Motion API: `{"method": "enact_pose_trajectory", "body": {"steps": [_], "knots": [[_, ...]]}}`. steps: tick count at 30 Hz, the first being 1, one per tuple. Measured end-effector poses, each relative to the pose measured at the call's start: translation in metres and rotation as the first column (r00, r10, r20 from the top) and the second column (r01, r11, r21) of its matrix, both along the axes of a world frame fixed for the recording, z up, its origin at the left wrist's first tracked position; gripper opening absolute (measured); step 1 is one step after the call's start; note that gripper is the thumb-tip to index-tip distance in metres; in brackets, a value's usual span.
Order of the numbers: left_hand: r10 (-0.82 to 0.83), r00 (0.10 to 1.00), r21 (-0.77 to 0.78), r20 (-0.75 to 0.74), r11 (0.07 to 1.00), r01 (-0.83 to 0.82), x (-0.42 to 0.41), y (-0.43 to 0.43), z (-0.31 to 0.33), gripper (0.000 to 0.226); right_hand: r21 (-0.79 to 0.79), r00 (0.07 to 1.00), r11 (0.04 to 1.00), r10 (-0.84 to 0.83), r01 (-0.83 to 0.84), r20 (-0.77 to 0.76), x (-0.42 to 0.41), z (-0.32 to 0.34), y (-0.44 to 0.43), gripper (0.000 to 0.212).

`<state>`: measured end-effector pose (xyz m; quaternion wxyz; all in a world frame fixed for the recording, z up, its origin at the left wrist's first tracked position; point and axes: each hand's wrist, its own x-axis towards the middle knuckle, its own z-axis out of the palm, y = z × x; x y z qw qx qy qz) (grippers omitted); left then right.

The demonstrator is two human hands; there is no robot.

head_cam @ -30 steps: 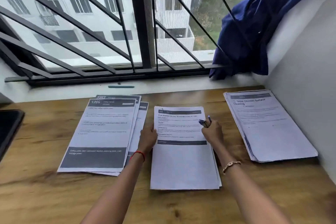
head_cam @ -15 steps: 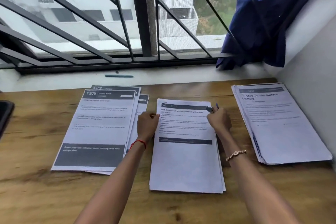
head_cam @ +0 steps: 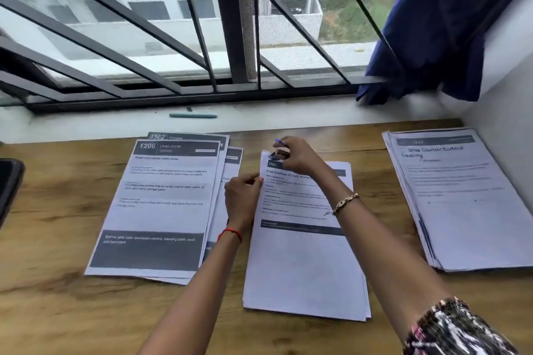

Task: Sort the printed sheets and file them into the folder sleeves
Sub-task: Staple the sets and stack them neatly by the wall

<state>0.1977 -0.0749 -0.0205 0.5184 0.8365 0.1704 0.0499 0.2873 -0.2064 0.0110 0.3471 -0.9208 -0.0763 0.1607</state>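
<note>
Three piles of printed sheets lie on the wooden table [head_cam: 57,311]. The middle pile [head_cam: 305,268] is in front of me. My right hand [head_cam: 297,154] pinches a small blue binder clip [head_cam: 278,150] at that pile's top left corner. My left hand [head_cam: 243,196] holds the pile's left edge with curled fingers. The left pile [head_cam: 161,204] has a "1206 Living Room" sheet on top, with other sheets fanned beneath. The right pile [head_cam: 467,202] is thick and lies by the wall. No folder is in view.
A teal pen [head_cam: 193,115] lies on the white window sill behind the table. A dark flat device [head_cam: 8,187] sits at the table's left edge. A blue cloth [head_cam: 427,32] hangs at the window's right end. A white wall closes the right side.
My right hand has moved from the middle pile's top right across to its top left corner with the clip. My left hand stays at the left edge. The view has tilted down.
</note>
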Motion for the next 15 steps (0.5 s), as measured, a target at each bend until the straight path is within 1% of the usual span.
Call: {"method": "enact_pose_trajectory", "body": {"steps": [1,2,3,4,6,9,11,14,15], "knots": [[0.001,1.000,-0.014,0.014,1.000,-0.001,0.000,-0.001,0.001,0.016,-0.035,1.000,0.999,0.016,-0.017,-0.022,0.003,-0.003,0.002,0.014],[0.001,1.000,-0.022,0.029,1.000,-0.001,-0.001,-0.001,0.001,0.016,-0.068,0.999,0.997,0.022,-0.025,-0.039,0.003,-0.004,0.005,0.014],[0.001,0.999,-0.029,0.044,1.000,0.000,-0.001,-0.001,0.001,0.016,-0.087,0.998,0.996,0.032,-0.037,-0.057,0.005,-0.007,0.006,0.030],[0.000,0.998,-0.032,0.057,1.000,0.001,0.000,-0.001,0.002,0.015,-0.090,0.996,0.995,0.029,-0.036,-0.079,0.005,-0.008,0.007,0.038],[0.004,0.997,-0.034,0.080,0.999,-0.001,0.001,-0.001,0.002,0.014,-0.088,0.995,0.996,0.020,-0.029,-0.094,0.005,-0.011,0.006,0.038],[0.004,0.993,-0.033,0.119,0.999,-0.001,0.001,-0.003,0.001,0.012,0.029,0.992,0.999,-0.018,0.022,-0.129,0.007,-0.016,0.003,0.018],[0.018,0.991,-0.023,0.134,1.000,-0.015,0.001,-0.003,0.000,0.011,0.119,0.990,0.992,-0.031,0.047,-0.134,0.008,-0.017,0.001,0.025],[0.040,0.989,-0.024,0.145,0.999,-0.036,0.001,-0.002,-0.001,0.010,0.195,0.990,0.978,-0.043,0.069,-0.136,0.010,-0.018,0.000,0.013],[0.039,0.989,-0.032,0.142,0.999,-0.035,0.001,-0.001,-0.002,0.010,0.204,0.992,0.976,-0.046,0.070,-0.121,0.011,-0.020,0.000,0.015]]}}
